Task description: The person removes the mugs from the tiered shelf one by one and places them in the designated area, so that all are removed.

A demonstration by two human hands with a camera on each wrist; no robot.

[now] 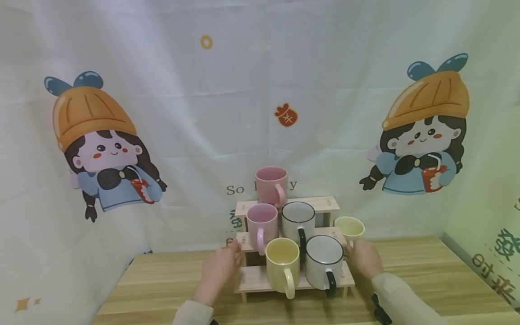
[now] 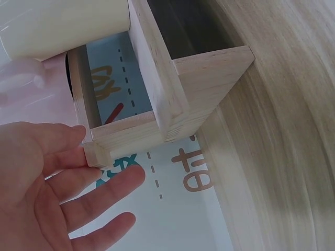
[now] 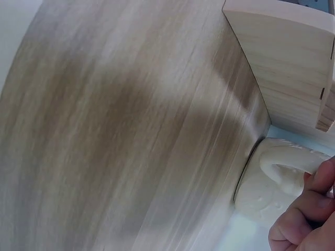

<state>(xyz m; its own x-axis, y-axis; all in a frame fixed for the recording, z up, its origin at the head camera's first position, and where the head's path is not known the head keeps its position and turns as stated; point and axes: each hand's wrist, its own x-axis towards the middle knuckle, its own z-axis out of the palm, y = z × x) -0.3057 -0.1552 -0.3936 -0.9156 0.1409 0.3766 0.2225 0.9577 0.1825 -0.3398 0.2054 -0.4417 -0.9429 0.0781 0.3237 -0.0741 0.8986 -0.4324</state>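
A three-tier wooden stand (image 1: 255, 278) holds several mugs. On top is a pink mug (image 1: 270, 187); the middle tier has a lilac-pink mug (image 1: 260, 225) and a white mug with black rim (image 1: 295, 229). Below are a yellow mug (image 1: 280, 273) and another black-rimmed white mug (image 1: 321, 268). My left hand (image 1: 219, 268) pinches the middle tier's left end (image 2: 98, 156) between thumb and forefinger, its other fingers spread. Right of the stand, my right hand (image 1: 365, 258) grips the handle (image 3: 293, 159) of a pale yellow mug (image 1: 349, 227); its fingertips are partly hidden.
The wood-grain table (image 1: 162, 280) extends to both sides of the stand. A pale printed cloth (image 1: 211, 135) hangs behind and at the sides. Close to the right hand is the stand's right side panel (image 3: 282, 52).
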